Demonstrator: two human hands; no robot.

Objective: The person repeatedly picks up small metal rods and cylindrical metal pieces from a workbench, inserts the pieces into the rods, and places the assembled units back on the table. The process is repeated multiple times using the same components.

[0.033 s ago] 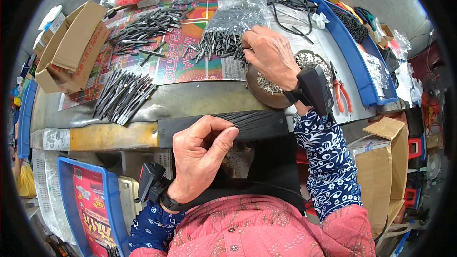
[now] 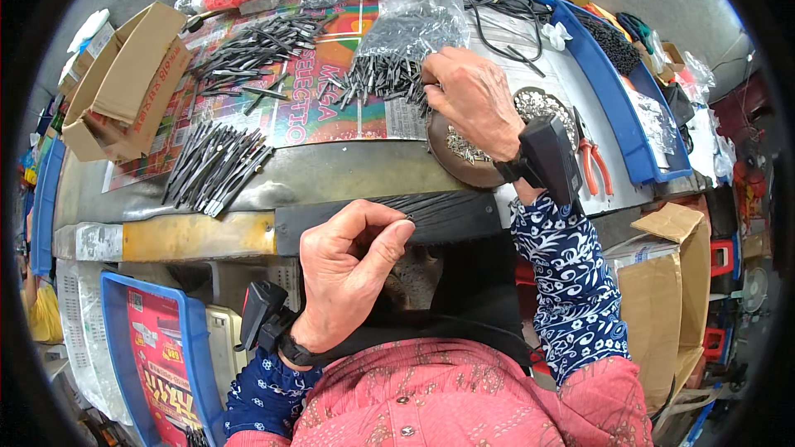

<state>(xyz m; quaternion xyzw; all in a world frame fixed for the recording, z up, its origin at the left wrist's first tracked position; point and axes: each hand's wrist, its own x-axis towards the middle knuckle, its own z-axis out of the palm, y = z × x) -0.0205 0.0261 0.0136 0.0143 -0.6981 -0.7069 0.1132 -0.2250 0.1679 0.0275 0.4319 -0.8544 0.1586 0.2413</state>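
Observation:
My left hand (image 2: 344, 261) is pinched above the table's front edge. A tiny dark end of something shows between its thumb and forefinger, too small to name. My right hand (image 2: 476, 99) reaches forward with curled fingers to the right side of a pile of short black strips with metallic ends (image 2: 377, 79). Its fingertips are hidden, so what they grip cannot be seen. Under that wrist sits a round brown dish (image 2: 464, 172) holding small metal pieces (image 2: 464, 147). Beside it is another dish of small silvery pieces (image 2: 542, 106).
A clear plastic bag (image 2: 422, 8) lies over the pile's back. More black strips are heaped at the left (image 2: 257, 50) and near left (image 2: 217, 170). Red-handled pliers (image 2: 595, 167) lie right of the dishes, by a long blue tray (image 2: 638, 132). An open cardboard box (image 2: 132, 87) stands far left.

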